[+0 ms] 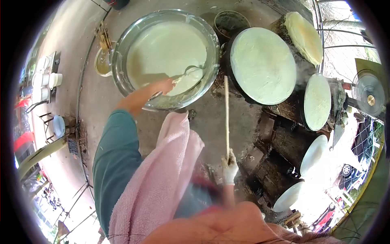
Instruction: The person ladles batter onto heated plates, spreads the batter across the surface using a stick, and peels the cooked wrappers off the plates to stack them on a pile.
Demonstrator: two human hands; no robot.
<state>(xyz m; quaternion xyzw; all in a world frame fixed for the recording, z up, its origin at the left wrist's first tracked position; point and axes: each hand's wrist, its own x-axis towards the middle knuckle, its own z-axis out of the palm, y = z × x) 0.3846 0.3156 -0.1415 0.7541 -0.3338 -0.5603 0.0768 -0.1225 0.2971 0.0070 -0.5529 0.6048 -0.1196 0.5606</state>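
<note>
A wide metal basin (120, 67) holds pale, creamy batter. Over its lower edge reaches my left hand (164, 86), bare and closed on the handle of a ladle (194, 72), whose bowl lies at the batter's right side. My right hand (230, 168) wears a whitish glove and grips a long, thin wooden stick (227, 118) that points away from me. Right of the basin, a large round griddle (263, 66) is covered with a pale sheet of batter. A pink towel (156, 175) hangs down my front.
Further right are a folded pale sheet (304, 37), a smaller batter-covered griddle (317, 101) and a fan (369, 95). Two more round pale surfaces stand at lower right, near dark brickwork (266, 128). A small pot (102, 63) adjoins the basin's left side; a dark bucket (230, 24) stands behind.
</note>
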